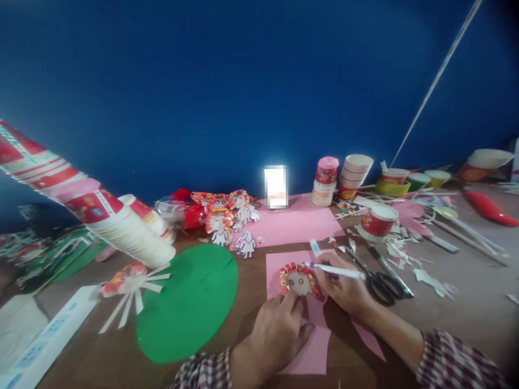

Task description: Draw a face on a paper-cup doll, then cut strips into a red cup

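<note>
Toward the tabletop's (pixel 253 281) near edge, the right hand (pixel 346 292) grips a pen (pixel 339 270); the left hand (pixel 276 328), hold unclear, touches a paper face (pixel 295 278).

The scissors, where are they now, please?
In the head view, the scissors lie right of centre, between the right hand and some paper scraps.

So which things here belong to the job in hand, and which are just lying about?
In use:
pen, in the right hand
face cutout, under the left hand's fingertips
pink sheet beneath

Apparently lying about:
black scissors
green oval
tilted cup stack
paper scraps
</note>
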